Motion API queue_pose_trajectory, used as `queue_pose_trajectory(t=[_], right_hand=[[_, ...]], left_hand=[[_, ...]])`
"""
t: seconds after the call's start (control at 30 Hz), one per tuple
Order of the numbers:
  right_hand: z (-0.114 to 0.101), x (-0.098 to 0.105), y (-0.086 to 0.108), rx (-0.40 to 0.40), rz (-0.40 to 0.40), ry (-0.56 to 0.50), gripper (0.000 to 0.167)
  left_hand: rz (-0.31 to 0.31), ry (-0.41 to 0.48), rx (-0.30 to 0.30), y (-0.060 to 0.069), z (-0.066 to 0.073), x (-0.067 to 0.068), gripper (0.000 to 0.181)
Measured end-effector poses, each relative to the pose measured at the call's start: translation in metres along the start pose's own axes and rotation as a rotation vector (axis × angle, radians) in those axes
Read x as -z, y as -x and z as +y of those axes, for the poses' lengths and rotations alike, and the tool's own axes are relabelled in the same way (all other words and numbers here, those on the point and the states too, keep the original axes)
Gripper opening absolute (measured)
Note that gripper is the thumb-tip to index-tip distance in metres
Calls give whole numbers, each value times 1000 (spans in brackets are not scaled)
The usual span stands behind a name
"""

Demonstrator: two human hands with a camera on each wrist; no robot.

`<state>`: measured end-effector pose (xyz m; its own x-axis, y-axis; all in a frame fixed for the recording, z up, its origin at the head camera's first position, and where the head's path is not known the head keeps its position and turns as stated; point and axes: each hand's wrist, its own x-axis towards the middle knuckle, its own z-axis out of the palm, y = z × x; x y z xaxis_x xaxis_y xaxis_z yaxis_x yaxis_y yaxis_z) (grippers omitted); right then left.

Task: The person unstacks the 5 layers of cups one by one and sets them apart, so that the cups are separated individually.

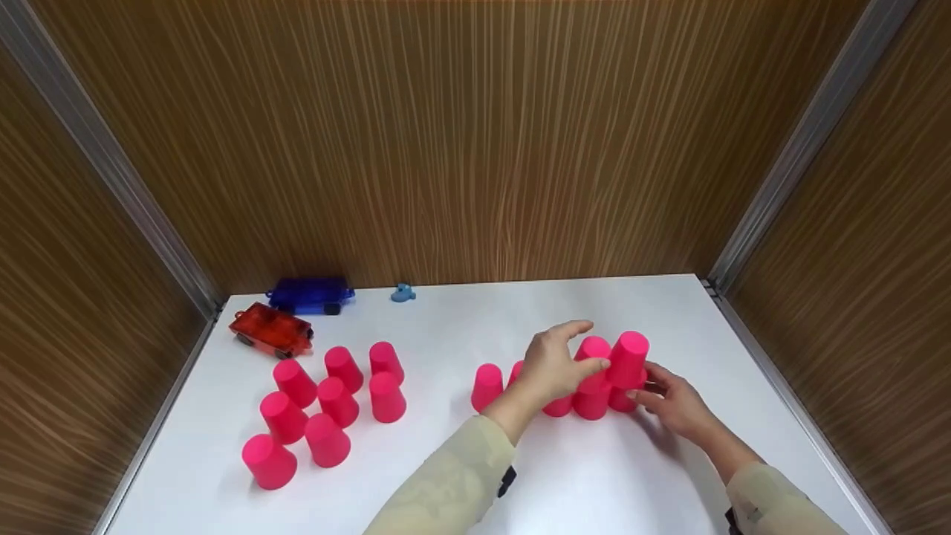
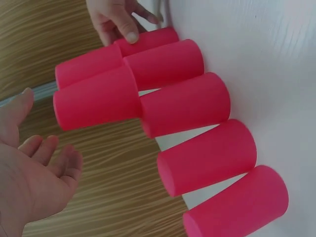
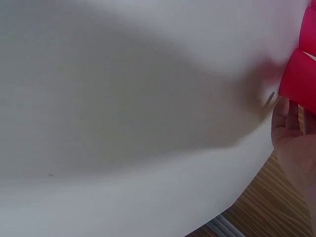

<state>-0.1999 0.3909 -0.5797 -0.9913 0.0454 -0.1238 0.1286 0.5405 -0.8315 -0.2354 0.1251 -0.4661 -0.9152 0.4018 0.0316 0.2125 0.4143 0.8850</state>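
Upside-down pink cups stand in a row, with two more upside-down cups, the left upper cup [image 1: 594,349] and the right upper cup [image 1: 629,357], on top at its right end. My left hand [image 1: 551,364] is beside the left upper cup, thumb and fingers spread around nothing; the left wrist view shows a gap between this hand [image 2: 37,182] and the upper cup [image 2: 98,98]. At the right end, the fingers of my right hand [image 1: 680,405] are relaxed and touch the lower end cup [image 1: 622,400]. The right wrist view shows that hand [image 3: 298,148] against a cup [image 3: 301,81].
Several separate upside-down pink cups [image 1: 338,401] stand on the left of the white table [image 1: 431,483]. Behind them are a red toy wagon [image 1: 273,327], a blue toy wagon [image 1: 308,295] and a small blue toy [image 1: 403,293]. Wood-patterned panels [image 1: 475,148] enclose the back and sides.
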Motion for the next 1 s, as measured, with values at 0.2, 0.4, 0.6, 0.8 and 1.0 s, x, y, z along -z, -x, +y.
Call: queue_pose_trajectory(t=[0.2, 0.4, 0.6, 0.8, 1.0], right_hand=[[-1, 0, 0, 2, -4, -9, 71], [0, 0, 0, 2, -4, -6, 72], [0, 2, 0, -27, -11, -14, 74], [1, 2, 0, -40, -14, -17, 75], [0, 1, 1, -14, -8, -11, 73]], left_hand=[[-6, 10, 54, -6, -4, -12, 66], [-5, 36, 65, -7, -6, -16, 66], [-11, 62, 76, -11, -9, -19, 64], [-9, 94, 88, -10, -13, -18, 63], [27, 131, 67, -2, -19, -10, 61]])
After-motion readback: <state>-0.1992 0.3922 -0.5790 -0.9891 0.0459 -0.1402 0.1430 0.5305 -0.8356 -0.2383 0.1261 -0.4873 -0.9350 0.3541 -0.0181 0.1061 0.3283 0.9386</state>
